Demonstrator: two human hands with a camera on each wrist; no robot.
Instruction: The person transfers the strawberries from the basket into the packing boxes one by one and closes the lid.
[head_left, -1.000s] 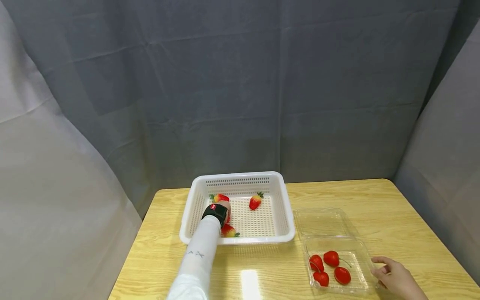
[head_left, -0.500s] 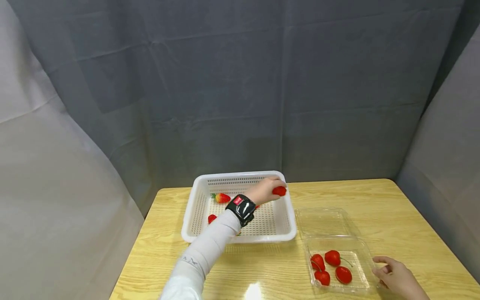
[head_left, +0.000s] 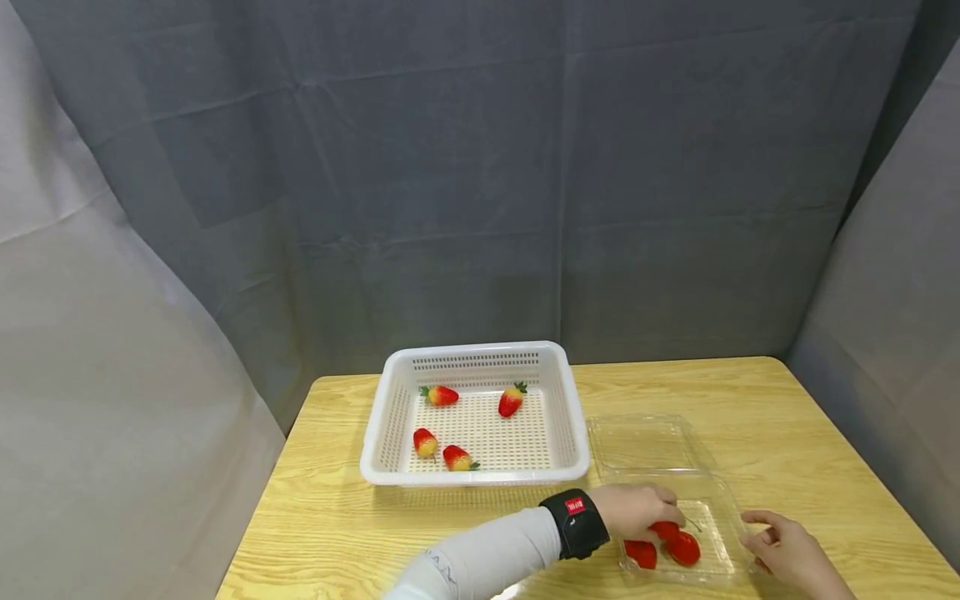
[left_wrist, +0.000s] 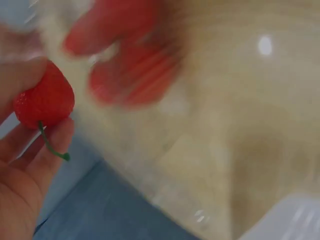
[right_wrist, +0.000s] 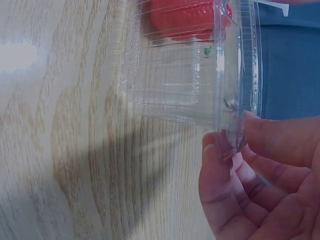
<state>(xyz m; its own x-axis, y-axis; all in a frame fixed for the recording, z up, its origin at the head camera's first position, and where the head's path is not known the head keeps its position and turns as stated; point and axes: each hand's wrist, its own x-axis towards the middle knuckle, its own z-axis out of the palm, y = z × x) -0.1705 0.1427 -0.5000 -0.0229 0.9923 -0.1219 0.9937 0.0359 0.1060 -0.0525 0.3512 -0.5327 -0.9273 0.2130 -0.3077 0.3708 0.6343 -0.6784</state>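
My left hand (head_left: 636,508) is over the lower half of a clear plastic clamshell box (head_left: 718,512), at lower right in the head view. Its thumb and fingers pinch a red cherry (left_wrist: 46,97) with a curved green stem. Other red cherries (head_left: 684,549) lie in the box, partly covered by this hand; they look blurred in the left wrist view. My right hand (head_left: 793,554) grips the box's right rim, with the plastic edge (right_wrist: 232,135) between thumb and fingers in the right wrist view.
Left of the box stands a white slotted basket (head_left: 480,480) holding several strawberries (head_left: 512,402). The box's lid (head_left: 645,437) lies folded back on the wooden table (head_left: 772,417). A grey curtain (head_left: 450,208) hangs behind the table, with pale cloth at both sides.
My left hand has lifted a red fruit from the white basket and carried it right and toward me, over the clamshell box. My right hand stays at the box's rim.
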